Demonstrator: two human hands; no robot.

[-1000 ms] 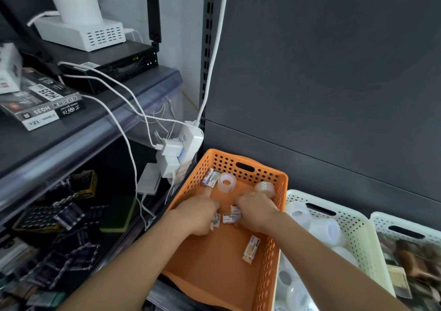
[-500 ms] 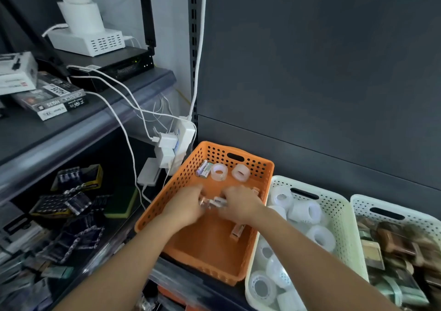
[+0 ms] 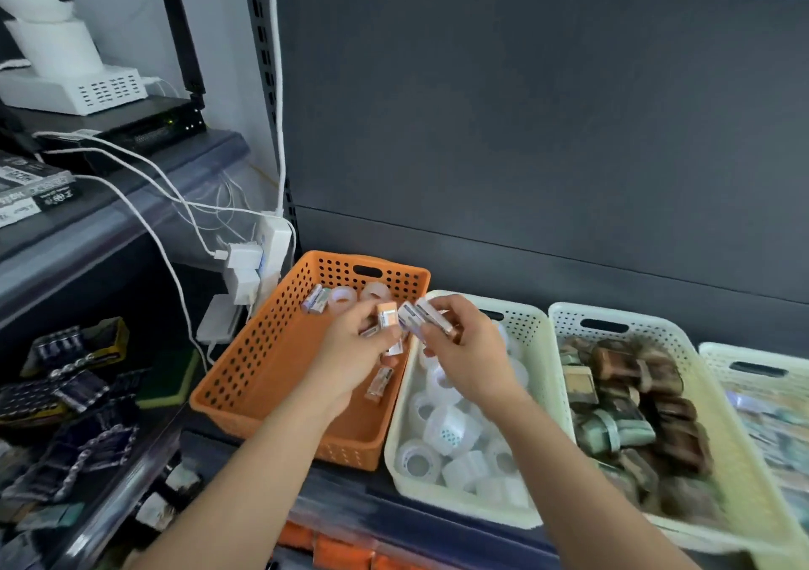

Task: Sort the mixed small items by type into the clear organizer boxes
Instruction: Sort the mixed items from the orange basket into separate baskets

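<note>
Head view, left hand: the left hand (image 3: 354,346) is curled round a few small packets (image 3: 387,314), above the orange basket (image 3: 262,342).
Head view, right hand: the right hand (image 3: 466,350) pinches a second bunch (image 3: 422,315) of the same packets, over the rim shared with the white basket (image 3: 538,320).
Held bunch, axis: slanting, with its ends pointing far-left.
Loose packet: the loose packet (image 3: 380,383) lies flat on the orange basket's floor, just nearside of the left hand.
Loose packet, axis: near to far, with the far end tipped slightly right.
Nearer hand: the left, by my judgement.
Tape rolls: two tape rolls (image 3: 340,299) lie at the basket's far end, beyond both hands.
</note>
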